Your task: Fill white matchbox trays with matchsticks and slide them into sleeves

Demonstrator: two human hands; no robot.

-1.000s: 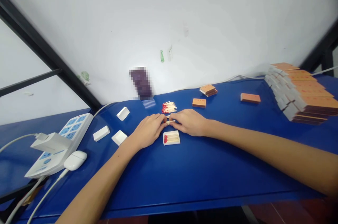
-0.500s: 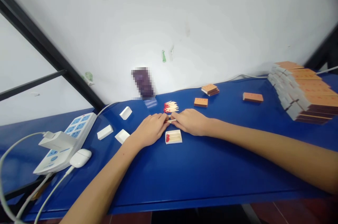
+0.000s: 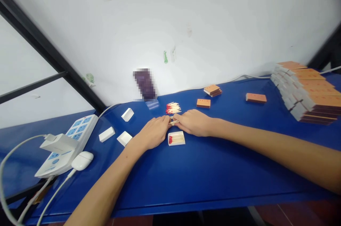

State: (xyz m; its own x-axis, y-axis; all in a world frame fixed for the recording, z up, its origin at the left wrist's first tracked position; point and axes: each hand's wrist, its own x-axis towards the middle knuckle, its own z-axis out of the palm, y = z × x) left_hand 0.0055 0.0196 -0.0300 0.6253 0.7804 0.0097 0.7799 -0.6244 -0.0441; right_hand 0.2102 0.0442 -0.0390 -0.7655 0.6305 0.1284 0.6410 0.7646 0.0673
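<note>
My left hand (image 3: 157,132) and my right hand (image 3: 194,122) meet over the blue table, fingertips almost touching. Between their closed fingers a few matchsticks (image 3: 174,122) lie crosswise; the fingers cover most of them. Just beyond is a loose pile of red-tipped matches (image 3: 173,108). On the near side of my hands sits an open white matchbox tray (image 3: 176,138), with matches lying in it, red heads to the left. Empty white trays (image 3: 124,138) are scattered left of my left hand, one partly behind my wrist.
Orange matchboxes (image 3: 203,103) lie beyond my right hand, one more (image 3: 256,98) further right. A tall stack of matchboxes (image 3: 314,94) stands at the right. A power strip (image 3: 68,144) with a plugged charger, cables and a white earphone case (image 3: 82,161) occupy the left. A blurred dark object (image 3: 145,83) leans against the wall.
My hands stay nearly in place, with the left fingers shifted slightly and more of the matchsticks showing between them. The whole view has moved very slightly.
</note>
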